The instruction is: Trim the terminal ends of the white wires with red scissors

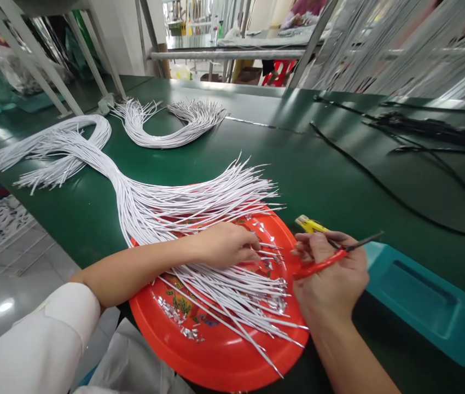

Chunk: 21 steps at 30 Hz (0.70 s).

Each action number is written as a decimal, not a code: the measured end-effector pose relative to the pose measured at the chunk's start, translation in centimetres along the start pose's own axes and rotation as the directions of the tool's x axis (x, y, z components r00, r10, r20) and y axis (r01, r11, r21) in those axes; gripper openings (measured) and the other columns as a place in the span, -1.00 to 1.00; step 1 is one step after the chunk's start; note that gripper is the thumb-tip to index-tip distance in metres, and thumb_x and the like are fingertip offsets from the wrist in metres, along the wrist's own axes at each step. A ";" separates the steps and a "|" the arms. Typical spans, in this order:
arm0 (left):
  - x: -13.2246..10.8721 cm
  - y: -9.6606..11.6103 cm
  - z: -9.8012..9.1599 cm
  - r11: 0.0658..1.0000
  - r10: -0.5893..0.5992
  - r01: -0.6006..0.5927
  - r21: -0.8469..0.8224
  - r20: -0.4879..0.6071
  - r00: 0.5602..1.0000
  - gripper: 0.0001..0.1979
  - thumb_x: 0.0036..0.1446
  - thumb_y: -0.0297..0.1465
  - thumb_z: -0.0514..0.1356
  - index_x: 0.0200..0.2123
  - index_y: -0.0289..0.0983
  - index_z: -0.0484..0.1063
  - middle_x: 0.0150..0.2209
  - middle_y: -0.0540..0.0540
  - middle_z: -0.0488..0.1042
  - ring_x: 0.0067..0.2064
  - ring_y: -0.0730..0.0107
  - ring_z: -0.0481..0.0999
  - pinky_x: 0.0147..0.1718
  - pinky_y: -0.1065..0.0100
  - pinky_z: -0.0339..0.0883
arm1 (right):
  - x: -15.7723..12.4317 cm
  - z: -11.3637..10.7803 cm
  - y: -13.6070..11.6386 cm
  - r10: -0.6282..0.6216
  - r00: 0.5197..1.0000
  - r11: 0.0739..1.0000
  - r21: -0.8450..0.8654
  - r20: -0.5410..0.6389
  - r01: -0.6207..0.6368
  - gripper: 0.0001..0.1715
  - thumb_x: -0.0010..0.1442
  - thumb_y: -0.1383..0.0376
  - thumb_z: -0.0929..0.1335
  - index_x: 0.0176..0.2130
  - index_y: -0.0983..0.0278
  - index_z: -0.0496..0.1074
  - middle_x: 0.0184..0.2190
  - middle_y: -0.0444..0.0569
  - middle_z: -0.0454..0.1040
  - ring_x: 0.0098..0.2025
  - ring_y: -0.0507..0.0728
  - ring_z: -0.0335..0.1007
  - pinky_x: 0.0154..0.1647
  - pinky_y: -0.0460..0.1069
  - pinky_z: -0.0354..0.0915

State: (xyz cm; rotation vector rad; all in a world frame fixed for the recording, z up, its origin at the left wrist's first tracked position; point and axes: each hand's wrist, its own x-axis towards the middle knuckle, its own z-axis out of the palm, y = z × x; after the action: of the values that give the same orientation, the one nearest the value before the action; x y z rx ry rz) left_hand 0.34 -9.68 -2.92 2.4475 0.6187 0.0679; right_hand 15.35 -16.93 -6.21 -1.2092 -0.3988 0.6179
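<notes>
Thin white wires with cut ends fan out across a round red tray. My left hand is over the middle of the tray, its curled fingers closed on a few of the wires, whose tips stick out to the right. Just off the tray's right rim, my right hand grips red-handled scissors, their dark blades pointing right, away from the wires. Beyond its fingers shows a yellow tool, partly hidden. Small shiny silvery scraps lie on the tray.
Two more wire bundles curve on the green table. A teal plastic tray sits right of my right hand. Black cables loop at the far right. A metal frame rail and hanging strands stand behind.
</notes>
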 end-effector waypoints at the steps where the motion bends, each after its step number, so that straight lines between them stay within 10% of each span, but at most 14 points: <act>1: 0.0 0.1 -0.3 1.000 -0.008 0.008 0.020 -0.014 1.000 -0.78 0.19 -0.37 0.07 -0.20 -0.31 0.47 -0.24 -0.10 0.53 -0.23 0.38 0.46 -0.27 0.42 0.21 | 0.0 0.0 0.0 -0.004 1.000 1.000 -0.002 0.003 0.004 -0.65 -0.14 0.24 0.48 -0.35 0.21 0.31 -0.55 -0.22 0.48 -0.49 -0.04 0.40 -0.50 -0.18 0.28; 12: -5.0 0.9 -1.8 0.908 -0.132 -0.024 0.418 0.339 0.931 -0.42 -0.09 -0.02 0.25 -0.15 -0.36 0.39 -0.18 -0.26 0.49 -0.21 0.16 0.46 -0.36 0.33 0.23 | 0.1 0.0 0.2 -0.021 0.999 1.000 0.005 0.031 0.021 -0.62 -0.16 0.24 0.49 -0.36 0.24 0.30 -0.59 -0.22 0.46 -0.54 -0.06 0.37 -0.52 -0.19 0.27; 21: -7.4 -1.7 -1.1 0.998 0.055 -0.064 0.012 0.371 0.927 -0.63 -0.07 -0.18 0.31 -0.20 -0.25 0.47 -0.26 -0.08 0.54 -0.28 0.35 0.46 -0.37 0.44 0.21 | 0.3 0.0 0.4 -0.026 0.998 0.999 0.024 0.059 0.025 -0.63 -0.16 0.25 0.49 -0.36 0.24 0.31 -0.59 -0.21 0.47 -0.54 -0.06 0.37 -0.54 -0.20 0.26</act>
State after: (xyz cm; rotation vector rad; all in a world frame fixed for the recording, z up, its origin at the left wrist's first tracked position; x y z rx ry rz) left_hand -7.20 -11.16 -2.30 2.4114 0.3778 -0.3727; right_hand 15.50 -16.65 -6.59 -1.1638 -0.4552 0.6365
